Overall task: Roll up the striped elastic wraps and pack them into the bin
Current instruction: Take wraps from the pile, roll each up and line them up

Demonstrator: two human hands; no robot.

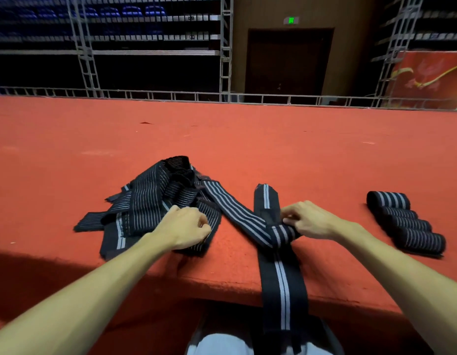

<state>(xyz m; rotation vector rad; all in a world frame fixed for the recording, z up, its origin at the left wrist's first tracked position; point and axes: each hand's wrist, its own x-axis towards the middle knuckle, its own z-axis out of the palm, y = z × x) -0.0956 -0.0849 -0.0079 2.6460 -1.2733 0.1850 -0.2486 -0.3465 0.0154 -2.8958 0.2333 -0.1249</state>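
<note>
A long black elastic wrap with white centre stripes (277, 290) is draped over the near edge of the red carpeted worktop (222, 139). Across it, the part-rolled end of a black four-striped wrap (282, 234) is pinched by the right hand (309, 221). The left hand (186, 226) is curled on the loose pile of striped wraps (155, 193); grip cannot be told. Four rolled wraps (406, 224) are lined up at right.

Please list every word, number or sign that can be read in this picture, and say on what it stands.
No text can be read here.
Green sign above the door: lit, too blurred to read.
Red banner: yellow shapes only, no clear words.
Small plates on the stands: too small.
Striped wraps: stripes only.
</note>
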